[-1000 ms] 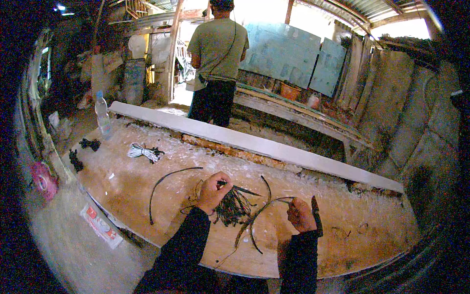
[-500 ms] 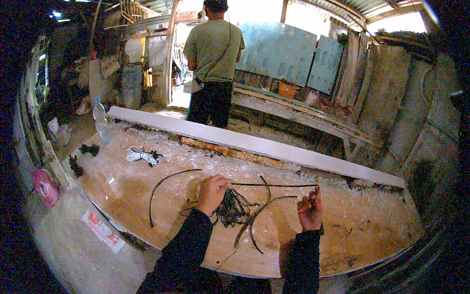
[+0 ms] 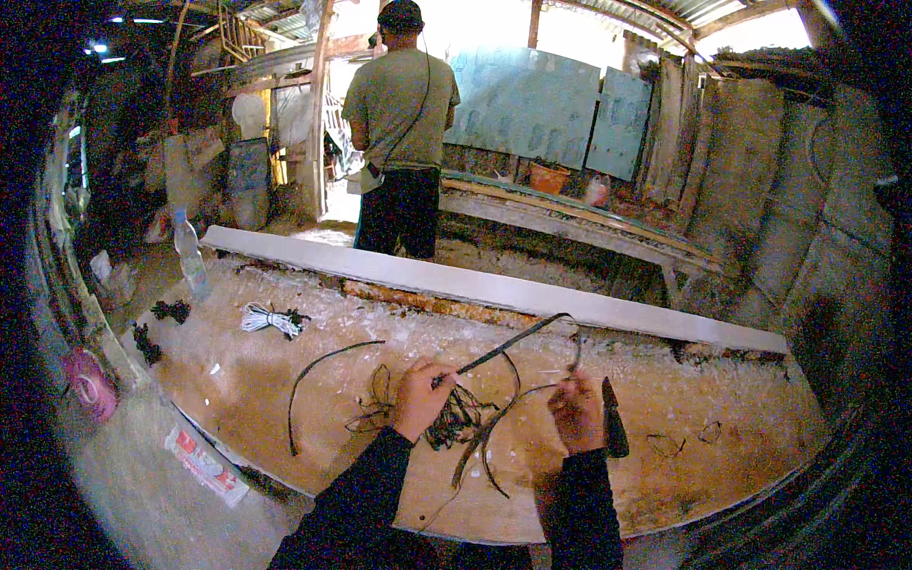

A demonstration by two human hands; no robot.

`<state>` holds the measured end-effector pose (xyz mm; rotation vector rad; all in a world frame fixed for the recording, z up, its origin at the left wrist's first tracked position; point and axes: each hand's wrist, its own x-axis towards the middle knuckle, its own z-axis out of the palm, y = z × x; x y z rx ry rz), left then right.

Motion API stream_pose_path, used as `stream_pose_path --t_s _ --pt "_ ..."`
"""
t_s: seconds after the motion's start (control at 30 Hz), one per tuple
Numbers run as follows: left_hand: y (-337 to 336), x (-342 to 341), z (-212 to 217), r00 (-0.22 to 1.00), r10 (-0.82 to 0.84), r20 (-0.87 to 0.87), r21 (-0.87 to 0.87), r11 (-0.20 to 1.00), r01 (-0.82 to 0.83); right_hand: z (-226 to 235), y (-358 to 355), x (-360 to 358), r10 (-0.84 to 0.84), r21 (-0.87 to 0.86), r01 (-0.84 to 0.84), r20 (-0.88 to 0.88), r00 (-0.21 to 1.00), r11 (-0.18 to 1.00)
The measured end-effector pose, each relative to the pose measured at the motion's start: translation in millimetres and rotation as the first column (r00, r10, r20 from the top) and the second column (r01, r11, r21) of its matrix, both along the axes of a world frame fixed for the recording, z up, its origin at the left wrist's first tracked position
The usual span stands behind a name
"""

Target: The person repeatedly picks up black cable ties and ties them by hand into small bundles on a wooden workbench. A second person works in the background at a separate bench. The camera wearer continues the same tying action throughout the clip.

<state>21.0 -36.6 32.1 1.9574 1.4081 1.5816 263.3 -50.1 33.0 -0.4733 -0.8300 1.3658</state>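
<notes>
Dark strip, thin and bent, spans above the wooden table, its ends pinched in the left hand and the right hand. One red-and-white flat packet lies below the table's left edge; one clear bottle stands far left; one white cord bundle lies nearby.

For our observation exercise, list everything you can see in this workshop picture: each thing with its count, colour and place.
Dark strip: one, black, held between both hands above the table.
Strip tangle: one pile, black, under the hands.
Curved strip: one, black, left of the hands.
White cord bundle: one, table's left.
Plastic bottle: one, clear, far-left corner.
White plank: one, along the far edge.
Wooden table: one, brown.
Person: one, green shirt, standing behind.
Left hand: pinches the strip.
Right hand: grips the strip's other end.
</notes>
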Motion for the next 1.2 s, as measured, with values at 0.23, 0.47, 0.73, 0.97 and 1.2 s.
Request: stream_pose_path --t_s 0.23,0.47,0.73,0.97,1.2 --pt "-11.8 22.0 -5.6 0.881 -0.341 0.327 -0.345 0.825 0.447 -5.3 -14.0 -51.9 0.14 -0.249 -0.041 0.398 0.907 0.968" --pt "-11.4 27.7 -13.1 0.846 -0.428 0.317 -0.335 0.784 0.522 6.3 -28.7 -64.1 0.211 -0.32 -0.138 0.206 0.955 0.937" --pt "-6.7 29.9 -27.3 0.795 -0.5 0.344 -0.333 0.726 0.601 -10.3 -13.2 -54.7 0.093 -0.262 -0.001 0.338 0.936 0.965" --pt "-5.7 32.4 -32.2 0.799 -0.528 0.289 -0.272 0.755 0.597 -14.0 -10.5 -52.3 0.055 -0.161 0.017 0.432 0.9 0.987" --pt "-2.9 33.2 -34.0 0.804 -0.556 0.209 -0.199 0.781 0.592 -11.6 -11.1 -52.9 0.001 -0.111 0.064 0.505 0.863 0.992"
